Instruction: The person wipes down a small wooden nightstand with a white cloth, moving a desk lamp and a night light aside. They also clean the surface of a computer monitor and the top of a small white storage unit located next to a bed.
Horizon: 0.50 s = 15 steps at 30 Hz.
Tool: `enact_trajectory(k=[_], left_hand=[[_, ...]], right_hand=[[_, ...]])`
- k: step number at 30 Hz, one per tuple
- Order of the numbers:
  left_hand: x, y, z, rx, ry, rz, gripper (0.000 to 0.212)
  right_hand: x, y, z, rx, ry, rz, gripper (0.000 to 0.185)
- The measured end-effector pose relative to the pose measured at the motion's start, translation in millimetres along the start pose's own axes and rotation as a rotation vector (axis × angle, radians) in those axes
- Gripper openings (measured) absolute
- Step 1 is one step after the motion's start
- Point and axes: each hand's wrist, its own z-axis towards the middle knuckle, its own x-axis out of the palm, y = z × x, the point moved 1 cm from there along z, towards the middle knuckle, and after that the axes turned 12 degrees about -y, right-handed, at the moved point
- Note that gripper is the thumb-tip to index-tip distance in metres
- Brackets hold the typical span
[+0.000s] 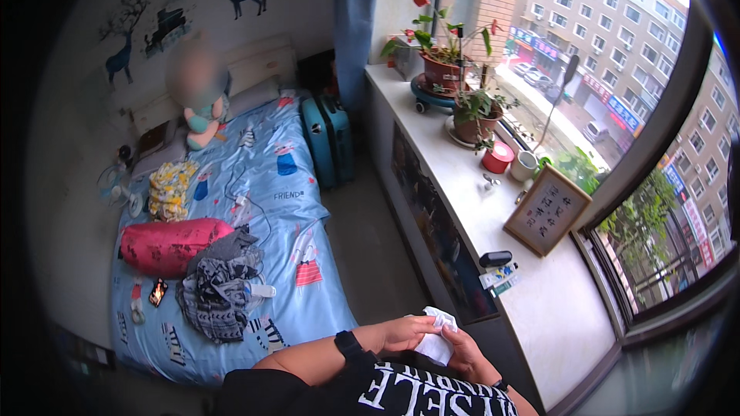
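Close in front of my body, my left hand (407,332) and my right hand (465,351) both hold a crumpled white cloth or tissue (435,348). Part of it sticks up above the fingers and part hangs below them. The left wrist wears a black watch. Right of the hands runs a white windowsill (543,312). On it lie a black case (495,259) and small printed packets or tubes (499,277), beside a framed piece of writing (547,210) that leans at an angle.
Potted plants (442,72), a red tin (498,157) and a cup (524,165) stand farther along the sill. Left is a bed (300,208) with a pink bolster (173,245) and heaped clothes (217,294). A person sits at its head. A teal suitcase (328,141) stands beside it.
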Motion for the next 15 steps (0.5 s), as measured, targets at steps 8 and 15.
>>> enact_trajectory(k=[8, 15], left_hand=[[-26, -31, 3, 0.142, -0.174, -0.032, 0.038], [-72, -95, -9, 0.263, -0.201, -0.123, 0.042]], right_hand=[[-2, 36, 79, 0.144, 0.016, -0.209, 0.035], [77, 82, 136, 0.225, 0.048, -0.288, 0.032]])
